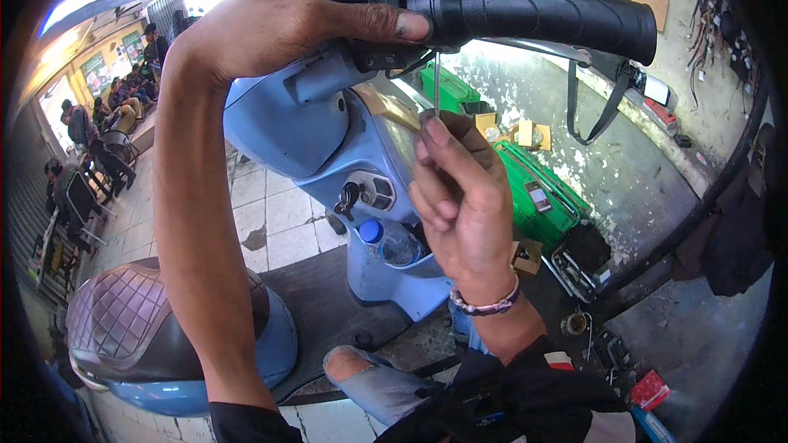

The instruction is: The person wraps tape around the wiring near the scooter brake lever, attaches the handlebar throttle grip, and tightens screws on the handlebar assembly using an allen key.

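My left hand (304, 20) is closed over the handlebar of a light blue scooter (283, 127), its thumb pressed against the inner end of the black rubber grip (566, 20). Most of its fingers are hidden behind the bar. Below the grip, my right hand (472, 205) pinches a thin metal rod (437, 86) between thumb and fingertips. The rod stands upright, its upper end at the underside of the handlebar controls; whether it has a handle is hidden by my fingers. A key (349, 195) sits in the scooter's front panel, under my right wrist's left side.
A blue-capped plastic bottle (398, 244) rests in the scooter's pocket. The quilted seat (123, 312) is at left. An open green toolbox (538, 197) lies on the right, with small boxes and loose tools around it. Several people sit or stand far left.
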